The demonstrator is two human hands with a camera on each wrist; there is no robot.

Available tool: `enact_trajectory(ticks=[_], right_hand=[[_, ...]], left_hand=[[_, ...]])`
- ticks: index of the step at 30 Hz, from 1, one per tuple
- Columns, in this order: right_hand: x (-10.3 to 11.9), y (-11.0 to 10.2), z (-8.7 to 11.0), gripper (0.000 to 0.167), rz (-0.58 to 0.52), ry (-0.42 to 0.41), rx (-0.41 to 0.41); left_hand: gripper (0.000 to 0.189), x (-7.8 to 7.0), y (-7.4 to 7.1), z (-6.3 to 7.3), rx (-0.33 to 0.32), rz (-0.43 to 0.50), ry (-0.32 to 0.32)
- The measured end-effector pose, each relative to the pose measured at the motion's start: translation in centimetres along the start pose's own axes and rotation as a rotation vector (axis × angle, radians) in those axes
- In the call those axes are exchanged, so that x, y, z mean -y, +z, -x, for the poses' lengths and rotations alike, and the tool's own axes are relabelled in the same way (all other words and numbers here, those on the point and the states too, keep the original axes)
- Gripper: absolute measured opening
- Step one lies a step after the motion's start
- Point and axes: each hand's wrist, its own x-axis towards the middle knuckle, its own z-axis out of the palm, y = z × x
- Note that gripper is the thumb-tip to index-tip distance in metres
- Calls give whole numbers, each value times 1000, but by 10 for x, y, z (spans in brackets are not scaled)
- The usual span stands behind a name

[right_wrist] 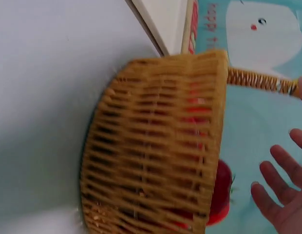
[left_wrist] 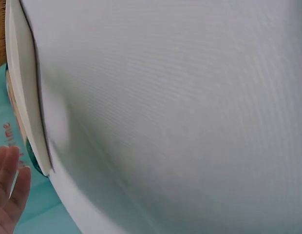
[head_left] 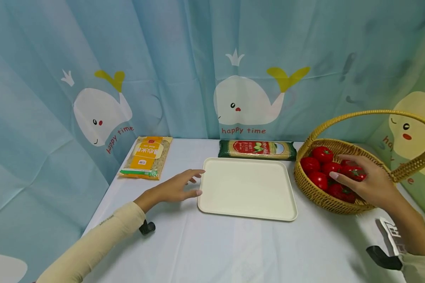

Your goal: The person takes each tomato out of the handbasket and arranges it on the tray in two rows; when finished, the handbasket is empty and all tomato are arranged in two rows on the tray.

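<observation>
Taking the tray [head_left: 248,188] as the middle of the clock, with 12 on the far side of the table [head_left: 233,251]: the wicker basket [head_left: 313,198] sits at 3 o'clock, just beside the tray, and the red tomatoes [head_left: 331,169] are piled up inside it. My right hand [head_left: 370,182] is over that pile, fingers loose and well apart, not holding anything; the right wrist view has it above the rim. Main thing in the way there is the handle [head_left: 361,113], which arches up over the basket on the far side of my hand, plus the woven wall all the way round.

My left hand [head_left: 180,186] is at 9 o'clock, fingers spread, nothing in it. The fingertips are right by the tray's edge, but I can't tell if they're touching.

As for the other stuff, a long green pack [head_left: 256,150] lies at 12 o'clock, right behind the tray, with one end close to the basket. A yellow-and-orange bag [head_left: 146,158] lies flat around 9:30, farther out than my left hand. Behind it all hangs a blue curtain [head_left: 184,78] with whale prints.
</observation>
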Motion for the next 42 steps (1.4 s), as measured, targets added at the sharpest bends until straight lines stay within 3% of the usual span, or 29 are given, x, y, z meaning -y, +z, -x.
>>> enact_trajectory(ticks=[7,11,17,27,42], right_hand=[[-23,-13,-8,72,61,103,44],[-34,-17,-12,76,86,116,84],[-50,-23,-15,79,74,126,168],[-65,-25,-21,87,100,145,363],[-74,-26,-27,82,135,103,387]], left_hand=[[71,12,1,-7,-31,47,-48],[69,19,1,-10,-44,71,-94],[67,27,-1,-14,-47,74,-104],[66,33,0,-22,-27,70,-152],[66,29,-4,-30,14,107,-222]])
